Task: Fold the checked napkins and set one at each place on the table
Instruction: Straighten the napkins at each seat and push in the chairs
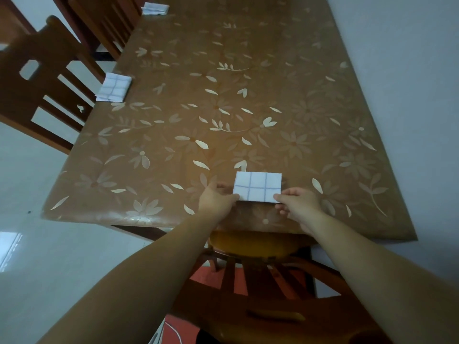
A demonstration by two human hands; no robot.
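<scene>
A folded white napkin with blue checks (258,186) lies flat near the table's front edge. My left hand (216,198) pinches its near left corner and my right hand (298,203) pinches its near right corner. A second folded checked napkin (113,87) lies at the table's left edge, by a chair. A third folded napkin (155,8) sits at the far left edge.
The table (223,108) carries a brown cloth printed with pale flowers. Wooden chairs stand along the left side (47,78) and one is tucked under the front edge (260,281). A pale wall runs close along the table's right side.
</scene>
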